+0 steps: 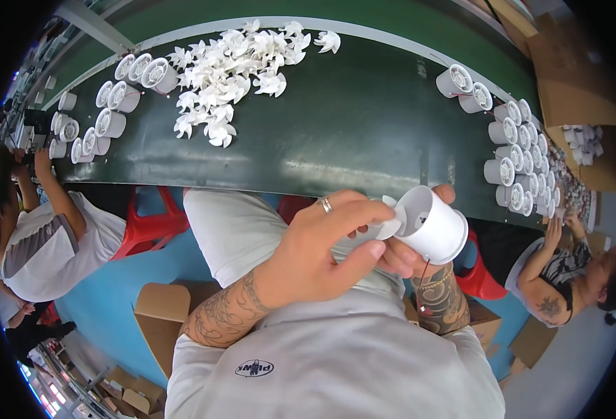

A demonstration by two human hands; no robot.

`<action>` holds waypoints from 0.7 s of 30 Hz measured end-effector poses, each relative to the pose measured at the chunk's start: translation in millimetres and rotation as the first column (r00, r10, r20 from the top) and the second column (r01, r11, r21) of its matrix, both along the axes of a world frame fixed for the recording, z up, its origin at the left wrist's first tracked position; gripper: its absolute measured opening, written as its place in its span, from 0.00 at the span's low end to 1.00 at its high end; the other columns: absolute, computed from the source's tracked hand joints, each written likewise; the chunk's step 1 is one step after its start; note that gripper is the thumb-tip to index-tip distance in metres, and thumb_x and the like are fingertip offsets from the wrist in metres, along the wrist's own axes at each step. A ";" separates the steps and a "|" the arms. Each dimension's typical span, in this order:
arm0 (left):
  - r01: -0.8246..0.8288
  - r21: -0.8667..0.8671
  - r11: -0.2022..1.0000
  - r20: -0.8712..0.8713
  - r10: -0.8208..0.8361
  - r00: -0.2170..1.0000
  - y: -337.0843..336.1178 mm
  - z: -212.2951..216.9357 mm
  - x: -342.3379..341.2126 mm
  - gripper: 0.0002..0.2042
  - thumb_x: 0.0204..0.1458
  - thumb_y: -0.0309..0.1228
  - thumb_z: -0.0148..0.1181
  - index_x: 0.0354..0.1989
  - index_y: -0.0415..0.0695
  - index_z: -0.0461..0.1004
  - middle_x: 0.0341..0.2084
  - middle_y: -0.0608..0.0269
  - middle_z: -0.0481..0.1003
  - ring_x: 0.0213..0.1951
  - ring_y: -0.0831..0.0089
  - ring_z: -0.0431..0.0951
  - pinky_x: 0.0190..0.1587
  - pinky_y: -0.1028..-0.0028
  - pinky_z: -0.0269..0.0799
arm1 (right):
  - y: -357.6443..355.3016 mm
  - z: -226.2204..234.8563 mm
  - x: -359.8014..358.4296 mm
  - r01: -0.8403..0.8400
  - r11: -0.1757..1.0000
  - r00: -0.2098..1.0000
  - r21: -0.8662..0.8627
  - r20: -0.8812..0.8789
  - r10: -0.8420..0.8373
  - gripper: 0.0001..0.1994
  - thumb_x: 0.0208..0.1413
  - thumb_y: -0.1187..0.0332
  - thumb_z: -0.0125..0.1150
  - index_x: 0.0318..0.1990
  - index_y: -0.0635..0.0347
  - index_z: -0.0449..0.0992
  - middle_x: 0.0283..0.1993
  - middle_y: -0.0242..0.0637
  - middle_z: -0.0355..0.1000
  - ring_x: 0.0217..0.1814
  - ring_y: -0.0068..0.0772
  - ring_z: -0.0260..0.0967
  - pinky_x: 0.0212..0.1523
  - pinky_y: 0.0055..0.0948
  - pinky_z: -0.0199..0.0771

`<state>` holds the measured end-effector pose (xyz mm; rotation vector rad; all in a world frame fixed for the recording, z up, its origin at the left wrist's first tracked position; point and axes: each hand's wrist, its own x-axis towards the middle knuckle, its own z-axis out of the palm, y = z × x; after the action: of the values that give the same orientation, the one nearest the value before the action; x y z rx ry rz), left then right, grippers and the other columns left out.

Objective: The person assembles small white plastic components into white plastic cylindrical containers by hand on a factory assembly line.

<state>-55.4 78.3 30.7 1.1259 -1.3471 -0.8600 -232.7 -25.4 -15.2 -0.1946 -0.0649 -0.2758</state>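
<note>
In front of my lap, my right hand (pixel 402 260) is wrapped round a white cylindrical fan housing (pixel 439 229) from below and behind. The housing lies tilted, its open mouth facing left, and a thin dark-red wire (pixel 426 269) with a small plug hangs from it. A white fan blade wheel (pixel 389 228) is pinched between the thumb and fingers of my left hand (pixel 318 244), which wears a ring. The wheel is right at the housing's mouth; whether it touches the motor shaft inside cannot be seen.
On the dark green belt (pixel 350 119) lies a heap of white blade wheels (pixel 234 66). Fan housings stand at the left (pixel 111 123) and in rows at the right (pixel 510 155). People sit at both sides, on red stools (pixel 156 227). An open cardboard box (pixel 165 307) is beside my left leg.
</note>
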 end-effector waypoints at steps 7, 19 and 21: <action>0.042 0.198 0.979 -0.657 0.101 0.747 13.7 -1.7 -14.0 0.22 0.55 0.19 0.60 0.57 0.38 0.62 0.40 0.60 0.74 0.42 0.76 0.75 0.46 0.74 0.72 | -9.0 -15.0 12.4 -0.383 0.920 0.847 -0.084 0.366 0.386 0.36 0.53 0.37 0.42 0.43 0.69 0.75 0.32 0.47 0.72 0.32 0.42 0.71 0.33 0.34 0.63; -0.129 -0.360 0.924 0.210 0.215 0.954 27.5 4.4 6.6 0.11 0.43 0.14 0.65 0.37 0.37 0.76 0.41 0.55 0.78 0.39 0.66 0.79 0.39 0.71 0.77 | -7.8 -15.3 -3.5 -0.620 0.763 0.703 -0.184 0.300 0.644 0.24 0.48 0.45 0.53 0.31 0.62 0.73 0.27 0.46 0.69 0.26 0.37 0.64 0.28 0.32 0.59; -0.128 -0.418 0.899 0.193 0.226 0.955 27.2 3.7 6.6 0.12 0.41 0.13 0.64 0.35 0.38 0.76 0.41 0.54 0.76 0.38 0.62 0.79 0.37 0.69 0.78 | 21.6 -2.5 -12.9 -0.504 0.854 0.831 0.129 0.342 0.439 0.24 0.45 0.47 0.57 0.30 0.63 0.73 0.26 0.46 0.69 0.25 0.37 0.64 0.27 0.31 0.58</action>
<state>-48.8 105.5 34.3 1.0253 -1.5052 -0.2950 -245.6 -3.8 -17.7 0.0855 -0.3819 0.1928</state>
